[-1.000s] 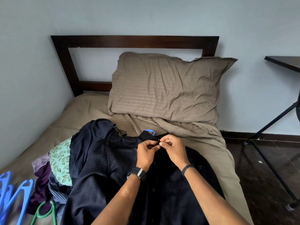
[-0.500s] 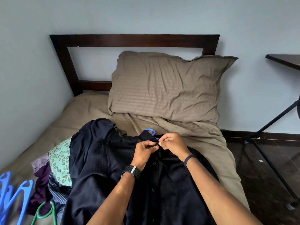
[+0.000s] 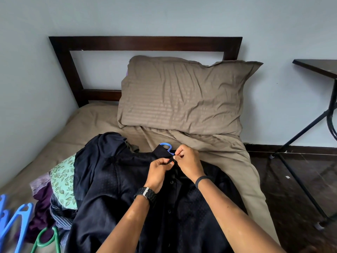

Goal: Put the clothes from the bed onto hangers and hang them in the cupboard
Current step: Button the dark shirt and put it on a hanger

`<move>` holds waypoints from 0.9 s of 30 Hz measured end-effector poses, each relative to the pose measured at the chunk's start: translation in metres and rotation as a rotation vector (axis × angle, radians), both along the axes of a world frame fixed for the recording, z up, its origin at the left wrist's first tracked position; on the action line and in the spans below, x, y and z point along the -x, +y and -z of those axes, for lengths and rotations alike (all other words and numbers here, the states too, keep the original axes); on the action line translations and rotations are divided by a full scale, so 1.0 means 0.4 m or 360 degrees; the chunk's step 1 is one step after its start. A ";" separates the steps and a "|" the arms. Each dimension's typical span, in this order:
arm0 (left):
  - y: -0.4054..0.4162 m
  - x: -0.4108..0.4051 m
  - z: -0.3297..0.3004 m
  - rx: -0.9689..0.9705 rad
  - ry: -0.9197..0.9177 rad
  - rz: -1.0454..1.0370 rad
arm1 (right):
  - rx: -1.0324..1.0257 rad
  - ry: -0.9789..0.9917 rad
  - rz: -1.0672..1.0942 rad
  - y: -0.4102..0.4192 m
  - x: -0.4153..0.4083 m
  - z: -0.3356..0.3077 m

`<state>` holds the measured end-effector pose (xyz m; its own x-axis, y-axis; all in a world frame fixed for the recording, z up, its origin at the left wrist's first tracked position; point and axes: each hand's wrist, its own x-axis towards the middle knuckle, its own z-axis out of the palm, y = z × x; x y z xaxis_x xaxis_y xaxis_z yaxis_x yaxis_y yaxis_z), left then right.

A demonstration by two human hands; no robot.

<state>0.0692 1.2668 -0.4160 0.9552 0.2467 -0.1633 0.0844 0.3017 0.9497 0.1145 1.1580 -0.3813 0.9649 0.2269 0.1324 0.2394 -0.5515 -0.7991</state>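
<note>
Shirt [image 3: 164,207], dark, lies face-up on the bed [image 3: 102,125], its length running from you toward the pillow, and your left hand [image 3: 158,172] and right hand [image 3: 188,161] both pinch its collar beside the blue hanger hook [image 3: 166,145].

This is a bedroom in a home: a bed [image 3: 94,128] with a dark wooden headboard [image 3: 145,42] stands in the corner of pale blue walls [image 3: 27,88], made up with a taupe sheet and a striped pillow [image 3: 182,95]. Clothes [image 3: 62,185] are heaped on the mattress beside plastic hangers [image 3: 20,221], and what seems a folding-legged dark surface [image 3: 317,67] stands on the dark floor [image 3: 291,179].
</note>
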 end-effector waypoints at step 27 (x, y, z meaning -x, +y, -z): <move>0.023 -0.046 -0.039 -0.1513 0.0299 0.0031 | 0.0212 0.0180 -0.0170 -0.048 -0.020 0.049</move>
<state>0.0875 1.2760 -0.4006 0.9392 0.3392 -0.0543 0.2567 -0.5881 0.7669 0.1226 1.1388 -0.4010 0.9414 0.3371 -0.0134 0.2151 -0.6304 -0.7458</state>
